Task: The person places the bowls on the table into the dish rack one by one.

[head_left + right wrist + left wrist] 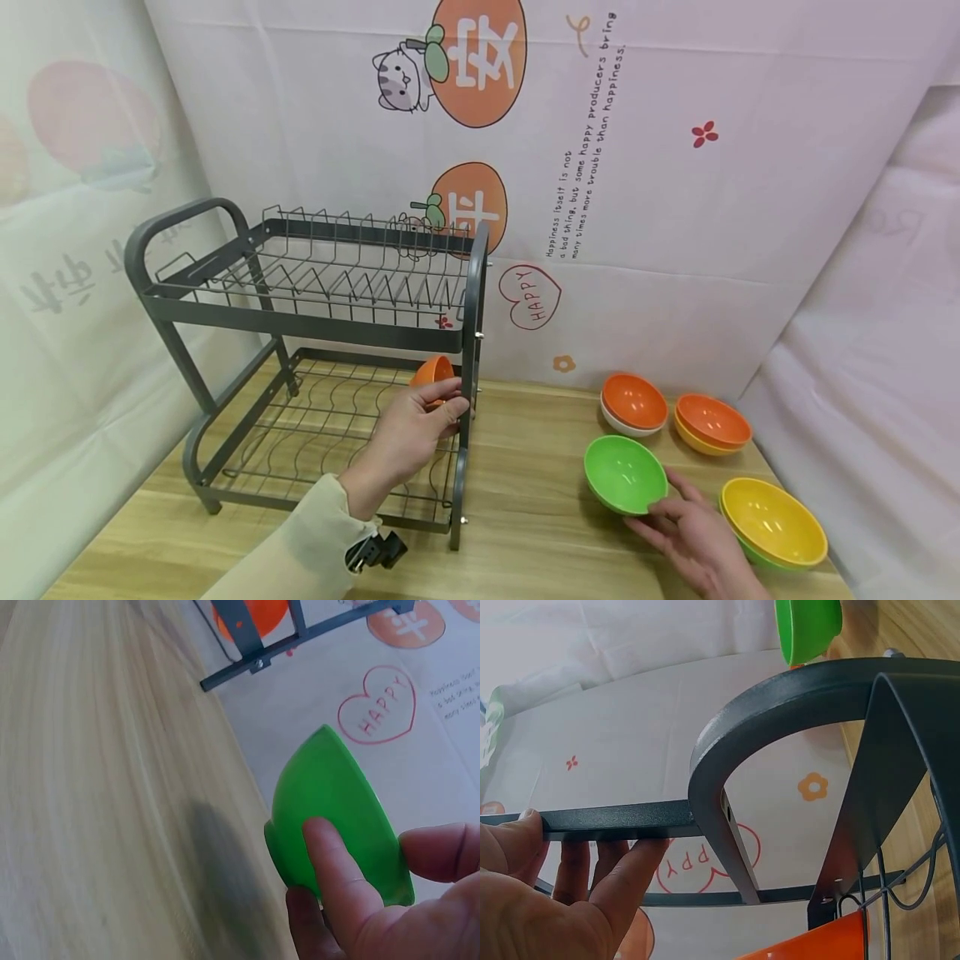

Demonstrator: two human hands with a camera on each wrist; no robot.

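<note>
My left hand [411, 429] grips the right front post of a dark grey two-tier dish rack [315, 329]. In the left wrist view its thumb and fingers wrap the post [622, 817] from both sides. An orange bowl [431, 372] stands tilted on the lower tier just behind that hand, partly hidden by it. My right hand [693, 529] pinches a green bowl [624, 473] by its right side, thumb at the rim and fingers under the outer wall. In the right wrist view the green bowl [322, 817] is held above the table, casting a shadow on the wood.
On the right of the wooden table [540, 500] sit an orange bowl nested in a white one [634, 402], an orange bowl in a yellow one [712, 421], and a yellow bowl over a green one [774, 521]. A printed cloth [660, 208] hangs behind.
</note>
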